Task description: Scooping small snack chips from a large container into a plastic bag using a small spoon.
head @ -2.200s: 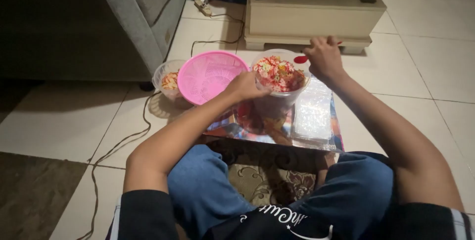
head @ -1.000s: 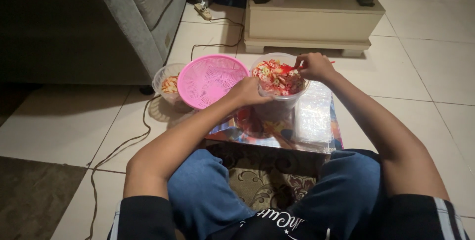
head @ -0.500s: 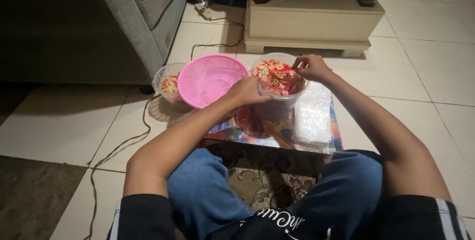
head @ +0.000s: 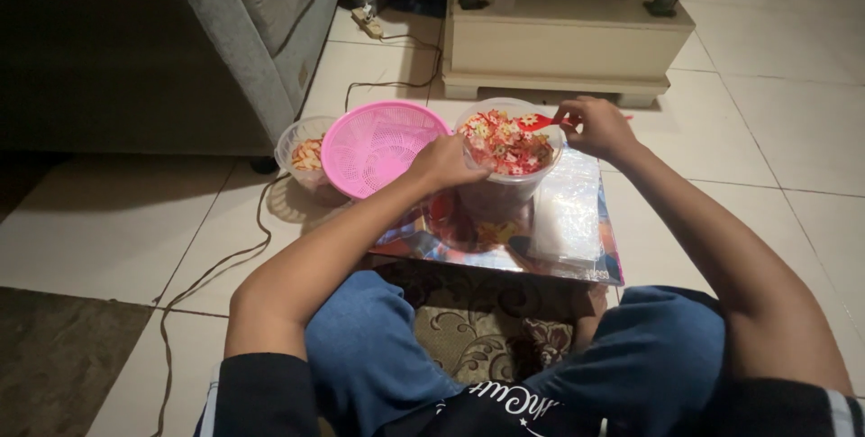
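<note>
A clear plastic tub [head: 512, 186] full of red, white and yellow snack pieces [head: 505, 141] stands on a colourful printed board [head: 450, 243] in front of my knees. My left hand [head: 445, 162] grips the tub's near left rim. My right hand [head: 600, 127] is closed on a small red spoon [head: 538, 121], whose bowl hovers over the tub's far right rim. A stack of clear plastic bags [head: 569, 207] lies on the board just right of the tub.
A pink plastic colander [head: 378, 147] leans left of the tub, partly covering a second clear tub [head: 302, 152] of snacks. A cream low table [head: 559, 36] stands behind, a grey sofa [head: 261, 31] at the far left. A cable [head: 216, 266] trails over the floor tiles.
My right hand dipped the red spoon into the snacks, then drew it back out to the tub's right rim. My left hand kept its hold on the tub.
</note>
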